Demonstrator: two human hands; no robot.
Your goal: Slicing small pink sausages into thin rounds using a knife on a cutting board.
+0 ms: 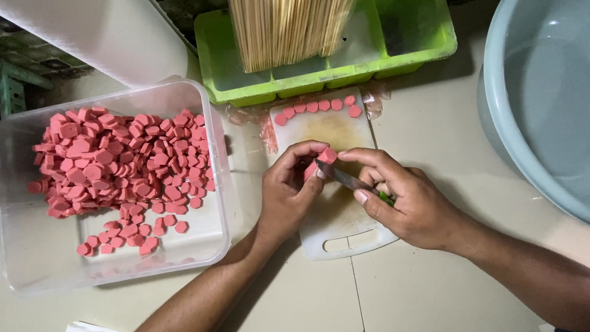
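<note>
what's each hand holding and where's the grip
The left hand holds a pink sausage piece by its lower end, fingers wrapped round it. The right hand holds a small knife by its green handle, blade against the sausage.

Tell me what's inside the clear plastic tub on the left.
The clear plastic tub holds a heap of pink sausage slices. The heap hides most of the tub's bottom and any lower slices.

Pink sausage piece [324, 157] was short, cylindrical, cut end facing up, raised just above the white cutting board [332, 129]. Small knife [351, 182]: thin steel blade, green handle, lay diagonal, tip touching the sausage's lower side, handle end low-right.
</note>
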